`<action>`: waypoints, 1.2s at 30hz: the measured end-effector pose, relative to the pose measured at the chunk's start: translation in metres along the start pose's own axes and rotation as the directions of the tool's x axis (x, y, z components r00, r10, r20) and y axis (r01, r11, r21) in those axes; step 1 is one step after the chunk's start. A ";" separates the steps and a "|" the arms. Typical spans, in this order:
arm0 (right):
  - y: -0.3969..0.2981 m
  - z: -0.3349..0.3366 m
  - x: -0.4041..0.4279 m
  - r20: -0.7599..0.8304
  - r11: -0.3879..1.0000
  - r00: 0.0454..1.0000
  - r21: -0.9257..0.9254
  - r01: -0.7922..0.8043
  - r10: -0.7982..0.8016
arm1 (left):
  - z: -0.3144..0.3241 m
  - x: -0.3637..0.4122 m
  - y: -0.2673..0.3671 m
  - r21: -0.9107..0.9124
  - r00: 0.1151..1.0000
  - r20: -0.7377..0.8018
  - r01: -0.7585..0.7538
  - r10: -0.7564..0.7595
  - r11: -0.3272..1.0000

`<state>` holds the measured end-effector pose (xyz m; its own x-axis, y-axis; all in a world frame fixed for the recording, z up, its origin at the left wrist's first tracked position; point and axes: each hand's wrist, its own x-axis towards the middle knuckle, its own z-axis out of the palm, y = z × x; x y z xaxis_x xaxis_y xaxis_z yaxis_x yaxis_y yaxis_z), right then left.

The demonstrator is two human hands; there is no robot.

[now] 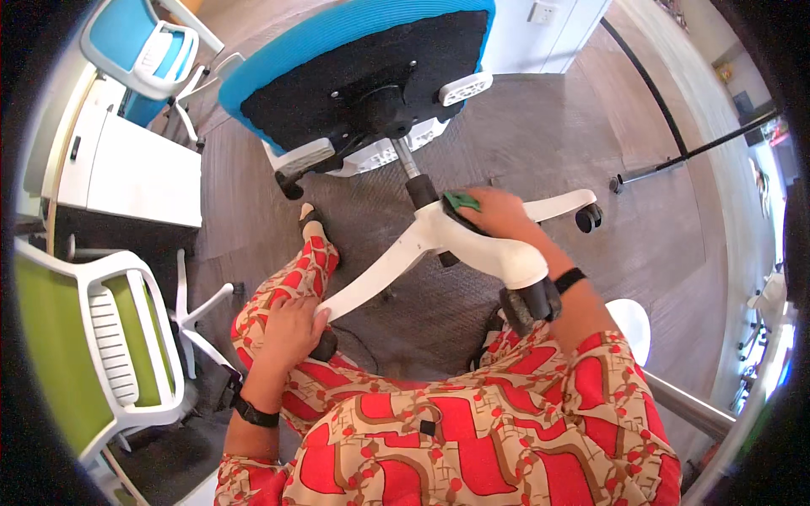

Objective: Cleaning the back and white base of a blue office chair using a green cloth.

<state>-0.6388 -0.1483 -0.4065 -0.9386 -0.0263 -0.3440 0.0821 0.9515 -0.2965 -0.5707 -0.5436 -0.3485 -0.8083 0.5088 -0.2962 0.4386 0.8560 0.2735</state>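
Before me a blue office chair lies tipped over, its black seat underside (297, 82) facing me. A metal gas-lift column (405, 158) joins it to the white star base (436, 231), whose legs spread towards me. My left hand (292, 332) grips the end of the left leg, just above a black caster (324, 346). On the far side of the base, my right hand (497, 212) presses a green scouring pad (461, 201) against a leg near the hub; its fingertips are partly hidden. Another caster (528, 307) hangs from the leg nearest me.
A green-backed chair (60, 354) stands close on my left, beyond it a white cabinet (142, 171). Another blue chair (136, 47) is at the far left. A black-framed glass partition (671, 120) stands on the right, and a white rounded object (631, 326) sits by my right elbow.
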 end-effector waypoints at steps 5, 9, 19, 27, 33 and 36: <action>0.078 -0.044 -0.041 -0.112 0.972 0.993 -0.235 0.001 -0.028 | 0.009 0.000 -0.005 -0.009 0.998 -0.060 -0.036 0.036 0.999; 0.104 -0.054 -0.045 -0.252 0.932 0.967 -0.355 -0.070 -0.024 | 0.011 0.002 -0.001 -0.044 0.998 -0.058 -0.019 0.017 0.999; 0.023 -0.004 -0.004 -0.120 0.951 0.980 -0.247 -0.187 0.162 | 0.015 0.002 -0.002 -0.142 0.999 -0.035 -0.003 -0.002 0.990; -0.007 0.019 0.019 -0.063 0.995 0.998 0.099 -0.002 0.009 | 0.009 0.008 0.004 -0.161 0.997 0.065 0.050 -0.040 0.986; -0.013 0.020 0.028 0.094 0.985 0.990 0.126 -0.116 0.105 | 0.007 0.010 0.008 -0.151 0.990 0.112 0.107 -0.090 0.983; -0.011 0.024 0.033 0.105 0.984 0.987 0.120 -0.134 0.122 | 0.008 0.010 0.008 -0.166 0.988 0.117 0.122 -0.103 0.979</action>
<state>-0.6628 -0.1669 -0.4362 -0.8812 0.0580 -0.4691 0.2469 0.9027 -0.3523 -0.5721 -0.5313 -0.3571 -0.7980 0.4248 -0.4275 0.2655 0.8846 0.3833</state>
